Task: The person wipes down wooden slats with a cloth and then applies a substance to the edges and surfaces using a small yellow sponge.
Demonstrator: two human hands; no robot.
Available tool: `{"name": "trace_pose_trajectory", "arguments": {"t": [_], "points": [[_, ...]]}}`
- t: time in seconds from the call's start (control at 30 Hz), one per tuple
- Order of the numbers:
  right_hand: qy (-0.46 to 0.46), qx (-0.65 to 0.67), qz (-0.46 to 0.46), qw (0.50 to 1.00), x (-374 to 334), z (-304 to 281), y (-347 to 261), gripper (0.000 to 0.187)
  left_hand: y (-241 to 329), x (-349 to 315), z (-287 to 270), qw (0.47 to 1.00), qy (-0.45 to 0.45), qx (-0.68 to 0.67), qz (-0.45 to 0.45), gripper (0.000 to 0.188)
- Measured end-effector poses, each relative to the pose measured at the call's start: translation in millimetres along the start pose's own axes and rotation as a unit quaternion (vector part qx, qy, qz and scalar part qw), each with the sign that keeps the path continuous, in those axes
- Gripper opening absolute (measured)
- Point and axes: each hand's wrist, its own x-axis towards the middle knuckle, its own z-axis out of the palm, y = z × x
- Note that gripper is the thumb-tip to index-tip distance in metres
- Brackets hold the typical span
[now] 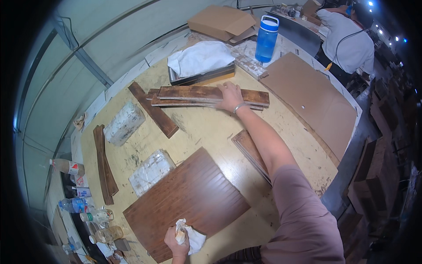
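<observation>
My left hand is closed round a crumpled white cloth with brownish stains. It is over the near edge of a large brown wood-grain panel, which lies at an angle on the table. Far out, my right hand, with a bracelet at the wrist, grips the top of a small pile of long brown wooden strips. Its fingers reach over the upper strip's far edge. Beside the pile, another brown strip lies slanted. More panels are partly hidden under my right forearm.
Two white wrapped blocks sit left of the middle; one touches the panel. Crossed strips lie farther left, near several bottles. A box with white cloth, a blue bottle and cardboard line the far side. Another person works beyond.
</observation>
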Motion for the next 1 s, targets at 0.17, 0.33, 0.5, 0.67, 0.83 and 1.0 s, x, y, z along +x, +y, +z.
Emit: {"name": "trace_pose_trajectory", "arguments": {"t": [0.17,0.33,0.5,0.67,0.83,1.0], "points": [[0.051,0.132,0.012,0.990,-26.2,-11.0,-36.1,0.048,1.2,0.9,0.7,1.000,0.009,-0.014,0.005,0.017],[-0.091,0.275,-0.126,0.949,-122.0,-76.0,-100.1,0.038,4.0,-0.7,-1.8,0.999,0.005,-0.031,-0.007,0.016],[-0.156,0.341,-0.275,0.885,-276.8,-107.7,-131.6,0.027,6.3,1.7,-0.7,0.999,0.010,-0.039,-0.002,0.014],[-0.267,0.298,-0.281,0.873,-387.8,-142.7,-164.5,0.043,11.4,-0.3,-0.4,0.997,0.027,-0.065,-0.017,0.013],[-0.162,0.154,-0.296,0.928,-416.9,-132.7,-180.4,0.047,4.5,-2.2,0.8,0.995,0.005,-0.088,-0.038,0.018],[-0.033,0.073,-0.319,0.945,-433.8,-121.3,-193.6,0.038,-2.3,-26.0,-25.8,0.928,0.052,-0.334,-0.158,0.047]]}}
